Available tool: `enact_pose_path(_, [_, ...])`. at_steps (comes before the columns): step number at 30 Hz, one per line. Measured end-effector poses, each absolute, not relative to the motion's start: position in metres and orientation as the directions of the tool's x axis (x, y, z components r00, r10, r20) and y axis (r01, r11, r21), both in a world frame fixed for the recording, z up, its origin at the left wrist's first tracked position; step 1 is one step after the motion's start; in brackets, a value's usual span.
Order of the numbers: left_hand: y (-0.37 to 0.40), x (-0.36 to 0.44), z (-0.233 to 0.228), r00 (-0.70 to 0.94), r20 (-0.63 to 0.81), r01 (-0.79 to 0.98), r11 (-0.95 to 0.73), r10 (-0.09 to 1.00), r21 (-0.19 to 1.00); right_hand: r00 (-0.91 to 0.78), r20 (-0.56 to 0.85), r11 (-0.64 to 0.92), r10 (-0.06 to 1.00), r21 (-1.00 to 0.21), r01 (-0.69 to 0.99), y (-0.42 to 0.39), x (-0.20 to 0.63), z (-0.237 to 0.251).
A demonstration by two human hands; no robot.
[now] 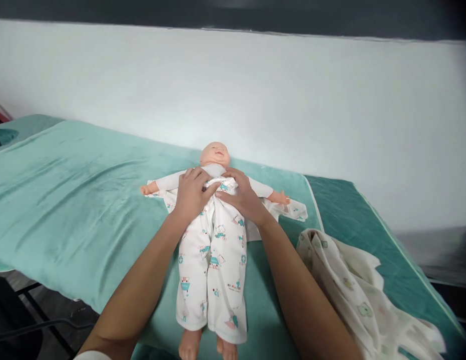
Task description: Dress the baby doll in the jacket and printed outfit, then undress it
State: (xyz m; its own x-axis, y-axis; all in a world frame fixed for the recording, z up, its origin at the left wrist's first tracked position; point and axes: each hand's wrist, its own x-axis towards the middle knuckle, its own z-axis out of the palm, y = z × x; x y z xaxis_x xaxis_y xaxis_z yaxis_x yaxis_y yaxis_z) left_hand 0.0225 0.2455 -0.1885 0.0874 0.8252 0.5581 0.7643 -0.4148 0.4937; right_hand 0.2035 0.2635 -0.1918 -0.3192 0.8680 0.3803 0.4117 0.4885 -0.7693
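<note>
A baby doll (215, 153) lies on its back on the green cover, head away from me and arms spread. It wears a white top and white printed trousers (217, 260), its bare feet showing below the cuffs. My left hand (193, 192) holds the trousers' waistband on the left side, thumb pointing inward. On the other side of the waistband my right hand (240, 195) is closed, its fingers on the bunched edge over the belly. A printed baby shirt (295, 210) lies spread under the doll's back and arms.
Crumpled white printed cloth (353, 285) lies to the right, beside my right forearm. A light green cover (86, 200) spreads over a darker green one (341, 215). Behind the bed stands a white wall (233, 90). A black metal frame (45, 320) shows at the lower left.
</note>
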Motion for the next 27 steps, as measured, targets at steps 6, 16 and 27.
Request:
enact_pose_path(6, [0.245, 0.022, -0.193, 0.149, 0.585, 0.837, -0.416, 0.798, 0.355, -0.316, 0.476, 0.570, 0.821, -0.651, 0.501, 0.258, 0.199, -0.185])
enact_pose_path(16, [0.242, 0.012, -0.201, 0.161, 0.570, 0.836, -0.418, 0.806, 0.356, -0.277, 0.321, 0.417, 0.906, -0.789, 0.452, 0.197, 0.238, -0.209])
enact_pose_path(27, [0.175, -0.014, -0.217, -0.015, 0.435, 0.707, -0.298, 0.900, 0.641, -0.174, 0.283, 0.332, 0.943, -0.786, 0.521, 0.207, 0.239, -0.227])
